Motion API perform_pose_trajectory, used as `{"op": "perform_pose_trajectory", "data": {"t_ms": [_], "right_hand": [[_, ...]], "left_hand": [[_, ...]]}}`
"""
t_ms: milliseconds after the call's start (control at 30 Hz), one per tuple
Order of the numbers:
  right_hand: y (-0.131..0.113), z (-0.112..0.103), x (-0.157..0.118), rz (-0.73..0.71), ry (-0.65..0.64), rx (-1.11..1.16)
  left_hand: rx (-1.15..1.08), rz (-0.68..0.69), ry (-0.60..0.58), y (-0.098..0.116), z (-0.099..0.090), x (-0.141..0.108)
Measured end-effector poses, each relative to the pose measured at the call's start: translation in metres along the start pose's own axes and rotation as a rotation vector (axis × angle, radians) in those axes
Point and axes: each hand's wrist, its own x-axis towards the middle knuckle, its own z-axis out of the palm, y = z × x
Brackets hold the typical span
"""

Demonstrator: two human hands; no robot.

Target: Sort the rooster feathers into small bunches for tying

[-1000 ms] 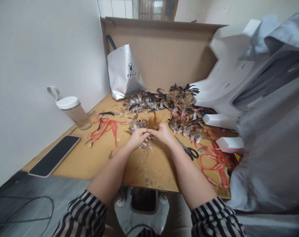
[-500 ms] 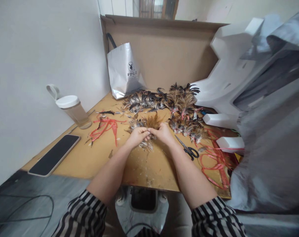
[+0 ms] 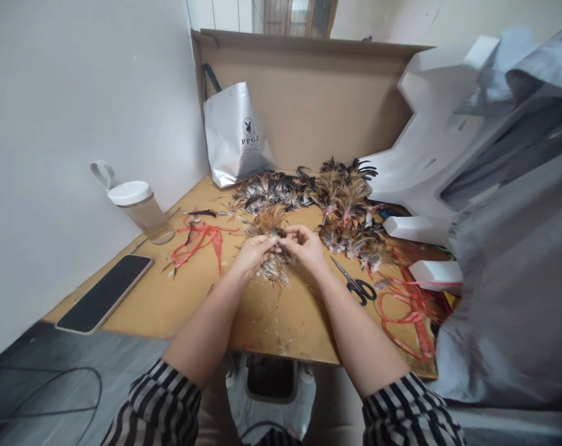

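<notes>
Over the middle of the table, my left hand [image 3: 257, 254] is closed on a bunch of brown feathers [image 3: 268, 218], whose tips fan out above the fingers. My right hand [image 3: 306, 249] meets it from the other side, thumb and forefinger pinched close to the left fingertips at the bunch. Exactly what the right fingertips pinch is too small to make out. Pale, fluffy feathers [image 3: 275, 272] lie on the table just below both hands. To the right of my right hand lie black-handled scissors [image 3: 355, 282], blades pointing up and left.
Dark feathers [image 3: 272, 189] and tied feather bunches [image 3: 343, 192] lie behind the hands. Red plastic strips lie left [image 3: 209, 238] and right [image 3: 411, 316]. A phone [image 3: 107, 294], a lidded cup [image 3: 142, 210], a silver bag [image 3: 234, 136] and white foam [image 3: 429, 111] stand around the edges.
The feather bunch between my hands has shifted left, its tips now over the left hand. My right hand has turned, its fingers lifting a little off the bunch.
</notes>
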Motion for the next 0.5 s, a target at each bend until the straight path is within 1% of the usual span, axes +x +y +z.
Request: {"op": "perform_pose_trajectory", "data": {"t_ms": [100, 200, 267, 367, 500], "right_hand": [[0.0009, 0.0035, -0.0036, -0.099, 0.003, -0.151], [-0.0013, 0.0054, -0.0077, -0.240, -0.026, -0.394], [-0.0039, 0.0052, -0.0095, -0.296, -0.042, -0.526], [-0.0063, 0.0032, -0.0100, -0.301, -0.039, -0.631], [-0.0036, 0.0017, -0.0090, -0.274, -0.007, -0.663]], "left_hand": [[-0.159, -0.046, 0.005, 0.0035, -0.0028, 0.0006], [-0.222, -0.065, 0.010, 0.0033, -0.0040, 0.0007], [-0.234, -0.074, 0.009, 0.0018, -0.0038, 0.0006], [-0.176, -0.083, -0.020, -0.0004, -0.0025, 0.0000], [-0.038, -0.083, -0.019, -0.0016, -0.0008, -0.0012]]}}
